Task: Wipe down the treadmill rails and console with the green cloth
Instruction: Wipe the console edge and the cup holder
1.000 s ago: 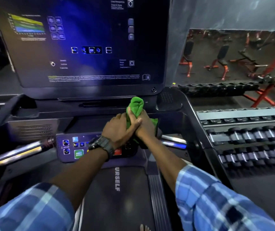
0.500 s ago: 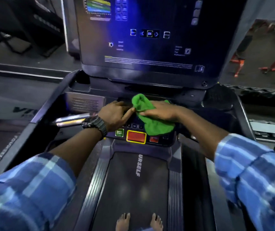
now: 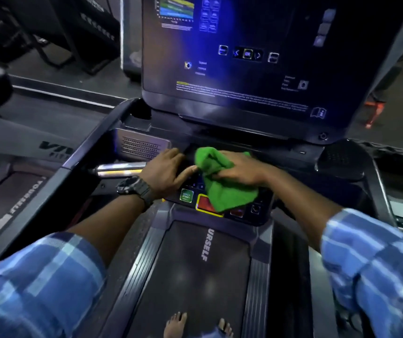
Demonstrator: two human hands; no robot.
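The green cloth (image 3: 227, 186) lies bunched over the treadmill's button panel (image 3: 256, 208), covering part of the red stop button. My right hand (image 3: 241, 170) lies on top of the cloth with its fingers gathered into the fabric. My left hand (image 3: 166, 170), with a dark watch on the wrist, rests flat on the left part of the panel, its thumb touching the cloth's edge. The big console screen (image 3: 244, 57) stands lit right behind. A shiny left handle bar (image 3: 120, 169) sticks out beside my left hand. The dark left rail (image 3: 78, 164) runs back toward me.
The treadmill belt (image 3: 202, 272) runs below the panel, with bare toes (image 3: 198, 325) at the bottom edge. A round speaker grille (image 3: 339, 157) sits at the console's right. Another treadmill (image 3: 24, 191) stands to the left. Gym equipment shows at the far right.
The view has swung right and down since a second ago. My hands, then clasped together around the upright cloth, have parted. The cloth now lies spread on the button panel under my right hand.
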